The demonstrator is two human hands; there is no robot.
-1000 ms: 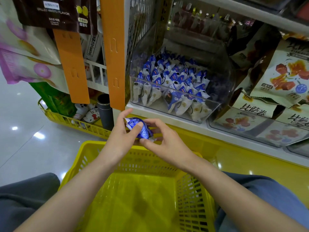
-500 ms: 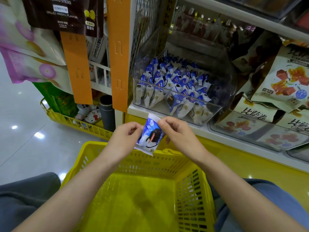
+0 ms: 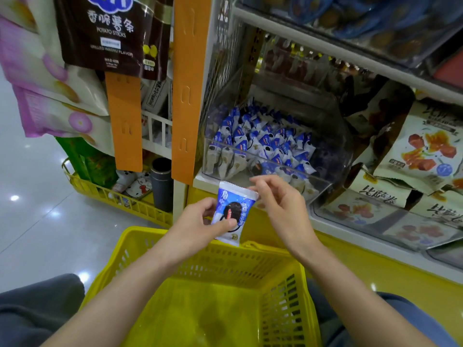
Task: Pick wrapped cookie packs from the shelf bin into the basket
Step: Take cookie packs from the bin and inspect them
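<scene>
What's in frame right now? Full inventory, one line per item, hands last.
Blue-and-white wrapped cookie pack: one, held above the basket's far rim.
Clear plastic shelf bin: one, on the white shelf, holding many more blue-and-white packs, too many to count.
Yellow plastic slotted basket: one, below the hands; no packs visible inside.
Dark brown potato stick bag: one, hanging top left.
Orange hanging strips: two, left of the bin.
Cream snack bags with red print: several, right of the bin.
Left hand: gripping the pack's lower left side.
Right hand: fingertips at the pack's top right corner.
</scene>
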